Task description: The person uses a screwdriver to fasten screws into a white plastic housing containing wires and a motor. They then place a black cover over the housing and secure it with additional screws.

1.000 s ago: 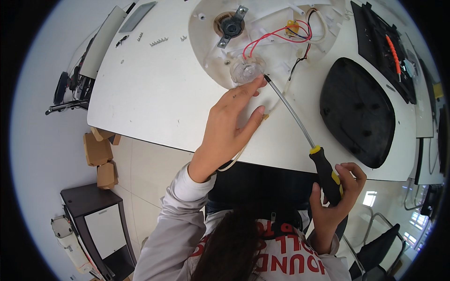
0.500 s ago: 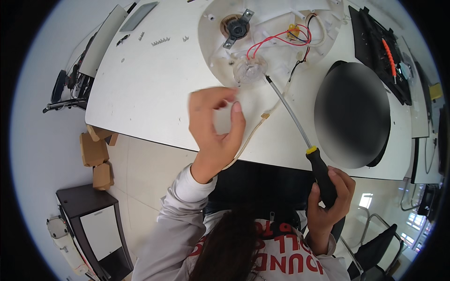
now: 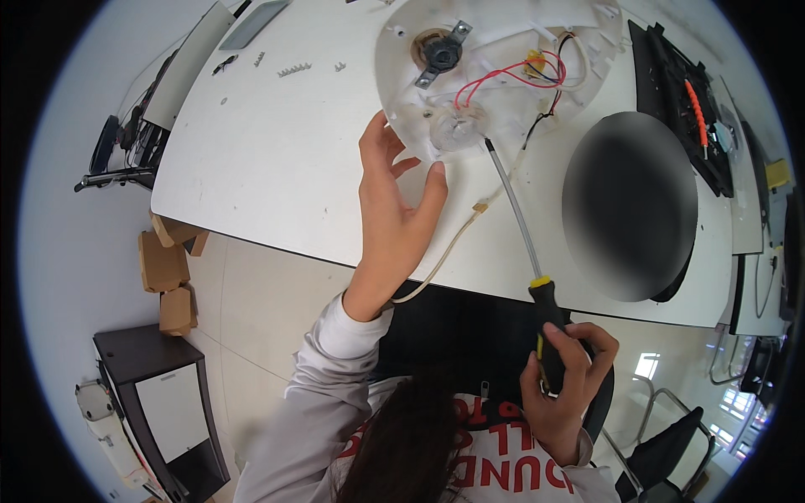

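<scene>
My left hand (image 3: 394,197) is at the near-left rim of a white plastic housing (image 3: 402,75). Its fingers curl around the rim and the thumb rests at the near edge. In the housing sit a round black part with a metal bracket (image 3: 440,52), a clear round lens-like piece (image 3: 457,127) and red wires (image 3: 507,77). My right hand (image 3: 566,369) holds a black-and-yellow screwdriver (image 3: 513,201) by its handle, low in front of the table. The tip points at the housing's near edge, close beside the clear piece; whether it touches cannot be made out.
Screws (image 3: 293,70) lie in small groups on the white table (image 3: 268,168). A beige cable (image 3: 449,251) trails from the housing over the near edge. At the right are a large blurred dark oval (image 3: 629,205) and a black case (image 3: 671,101) with an orange-handled tool (image 3: 696,113).
My left hand has gone from a loose curl short of the housing to its rim. The housing has shifted slightly right. My right hand and the screwdriver handle have moved a little left and down.
</scene>
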Tool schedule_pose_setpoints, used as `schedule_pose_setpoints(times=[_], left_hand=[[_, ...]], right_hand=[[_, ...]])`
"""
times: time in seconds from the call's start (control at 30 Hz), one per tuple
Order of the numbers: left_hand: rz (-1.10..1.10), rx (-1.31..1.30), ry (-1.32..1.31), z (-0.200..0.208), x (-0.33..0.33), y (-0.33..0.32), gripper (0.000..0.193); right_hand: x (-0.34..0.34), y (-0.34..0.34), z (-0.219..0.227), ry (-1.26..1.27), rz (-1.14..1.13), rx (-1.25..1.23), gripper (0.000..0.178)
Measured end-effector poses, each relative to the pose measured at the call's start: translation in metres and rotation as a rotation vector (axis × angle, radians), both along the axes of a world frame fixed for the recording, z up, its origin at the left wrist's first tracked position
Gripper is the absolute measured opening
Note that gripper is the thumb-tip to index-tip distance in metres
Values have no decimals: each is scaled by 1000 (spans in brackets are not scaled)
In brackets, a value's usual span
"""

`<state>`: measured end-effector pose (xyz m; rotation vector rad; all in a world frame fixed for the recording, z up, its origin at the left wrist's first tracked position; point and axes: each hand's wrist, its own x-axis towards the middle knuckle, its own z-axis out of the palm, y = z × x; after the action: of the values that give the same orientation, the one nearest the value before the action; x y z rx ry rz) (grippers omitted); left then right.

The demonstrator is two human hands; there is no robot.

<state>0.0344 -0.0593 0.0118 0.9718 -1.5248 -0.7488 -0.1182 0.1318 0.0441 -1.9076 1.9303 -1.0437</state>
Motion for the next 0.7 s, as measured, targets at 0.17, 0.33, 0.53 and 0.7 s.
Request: schedule_pose_setpoints(times=[0.17,0.33,0.53,0.7], left_hand=[[41,10,-42,-1,0,-2,64],[34,14,-22,-1,0,-3,65],[48,9,-53,1,-3,-6,61],[46,12,-136,12,-4,-20,57]], right_hand=[[-2,1,-7,47,-116,-148,38],[-12,1,4,-176,-285,46,29],[-2,3,-8,-30,-241,-208,39],[-8,-1,1,124,-227,-146,37]])
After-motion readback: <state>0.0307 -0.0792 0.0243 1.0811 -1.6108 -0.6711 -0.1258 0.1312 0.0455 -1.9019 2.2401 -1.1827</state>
